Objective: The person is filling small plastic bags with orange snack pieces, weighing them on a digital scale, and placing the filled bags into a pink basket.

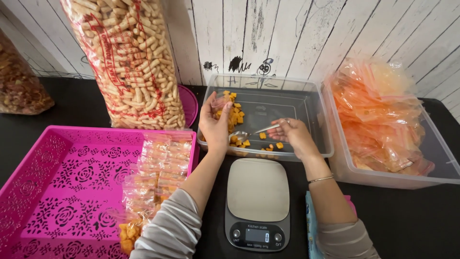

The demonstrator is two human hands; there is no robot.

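Nearest to me, a scale (258, 204) sits on the black desk (412, 216), its steel plate bare, between my two forearms. To its left lies a pink tray (52, 192) with rows of small filled bags (155, 170) stacked along its right side. Just right of the scale, part of a blue packet (311, 225) shows under my right arm.

Beyond the scale stands a clear tub (306, 110) with a scatter of orange snack cubes (237, 117) on its floor. Both hands are over its near side. My left hand (214, 122) is raised upright, fingers curled loosely around a small clear bag (219, 104) that already has some cubes in it; it grips the bag near the top. My right hand (293, 135) is closed in a pinch on the handle of a spoon (251, 133), whose bowl lies low in the tub, just beside the left hand, among the cubes.

To the right, touching the tub, a second clear box (431, 172) is heaped with empty orange-tinted bags (378, 115).

Farther back on the left, a tall sack (127, 62) of pale puffed sticks stands upright against the white plank wall (297, 33), and another sack of brown snacks (19, 81) shows at the left edge.
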